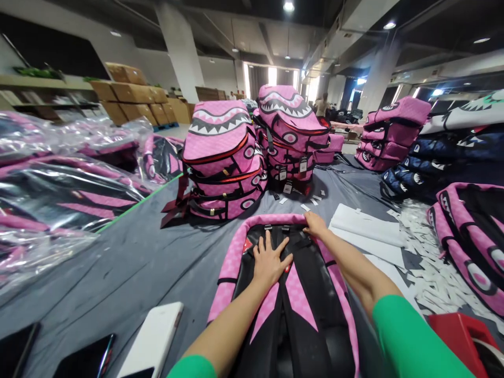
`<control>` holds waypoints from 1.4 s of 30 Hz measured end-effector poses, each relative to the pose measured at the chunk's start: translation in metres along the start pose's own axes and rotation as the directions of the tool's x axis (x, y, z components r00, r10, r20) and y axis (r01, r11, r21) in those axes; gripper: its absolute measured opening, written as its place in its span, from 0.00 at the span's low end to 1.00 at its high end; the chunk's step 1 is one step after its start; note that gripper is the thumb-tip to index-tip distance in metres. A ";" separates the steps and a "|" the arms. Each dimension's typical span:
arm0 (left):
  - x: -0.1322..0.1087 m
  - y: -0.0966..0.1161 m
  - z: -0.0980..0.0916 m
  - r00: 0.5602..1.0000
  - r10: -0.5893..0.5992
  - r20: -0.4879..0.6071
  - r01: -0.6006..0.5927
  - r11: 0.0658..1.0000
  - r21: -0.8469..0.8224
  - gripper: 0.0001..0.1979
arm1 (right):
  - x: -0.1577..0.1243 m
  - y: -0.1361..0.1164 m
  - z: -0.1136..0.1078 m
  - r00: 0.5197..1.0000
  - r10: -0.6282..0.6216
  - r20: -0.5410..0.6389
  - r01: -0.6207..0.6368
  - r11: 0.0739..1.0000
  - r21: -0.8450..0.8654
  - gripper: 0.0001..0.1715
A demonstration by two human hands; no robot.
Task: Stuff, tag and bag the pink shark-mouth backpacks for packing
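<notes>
A pink and black backpack (303, 294) lies on the grey-covered table in front of me, its strap side facing up. My left hand (270, 262) rests flat on the black back panel near the top, fingers spread. At the upper right corner, my right hand (315, 224) has its fingers curled over the pink edge; its fingertips are partly hidden. Beyond the bag stand two stacks of pink shark-mouth backpacks, a left stack (220, 152) and a taller right stack (289, 131) with hanging tags.
Plastic-wrapped backpacks (66, 194) fill the left side. White sheets (364, 231) and scattered paper slips (441, 278) lie to the right, with a red tape dispenser (452, 336) nearer. Phones and a white power bank (153, 336) sit front left. Blue backpacks (421, 163) are piled at right.
</notes>
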State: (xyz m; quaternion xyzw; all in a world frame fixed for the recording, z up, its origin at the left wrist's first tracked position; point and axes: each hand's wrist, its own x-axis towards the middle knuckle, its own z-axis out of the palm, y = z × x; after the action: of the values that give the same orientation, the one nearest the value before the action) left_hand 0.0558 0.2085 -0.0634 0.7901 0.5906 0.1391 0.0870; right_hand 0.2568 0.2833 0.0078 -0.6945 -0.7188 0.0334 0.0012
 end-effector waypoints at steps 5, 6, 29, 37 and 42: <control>-0.007 0.004 -0.003 0.999 0.002 -0.046 -0.003 1.000 -0.031 0.27 | -0.145 -0.039 0.001 0.947 -0.297 -0.125 0.304 0.952 0.039 0.27; -0.007 0.004 -0.004 0.999 0.006 -0.048 -0.008 0.999 -0.045 0.27 | -0.173 -0.051 0.004 0.881 -0.442 -0.169 0.458 0.887 0.065 0.30; -0.128 -0.011 0.003 0.377 0.926 0.023 -0.922 0.378 -0.080 0.18 | -0.190 -0.075 0.075 0.905 -0.245 -0.348 0.387 0.813 0.435 0.21; -0.099 -0.024 -0.010 0.904 0.428 -0.018 -0.422 0.897 0.134 0.29 | -0.223 -0.091 0.042 0.317 -0.944 -0.093 0.937 0.296 0.186 0.14; -0.101 -0.026 -0.001 0.920 0.392 -0.024 -0.387 0.915 0.112 0.30 | -0.214 -0.096 0.085 0.226 -0.972 -0.056 0.962 0.214 0.168 0.16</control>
State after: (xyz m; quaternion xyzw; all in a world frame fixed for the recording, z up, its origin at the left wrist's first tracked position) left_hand 0.0056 0.1190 -0.0821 0.8919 0.4298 0.1406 0.0022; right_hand 0.1642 0.0622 -0.0624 -0.0931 -0.9883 0.1065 0.0577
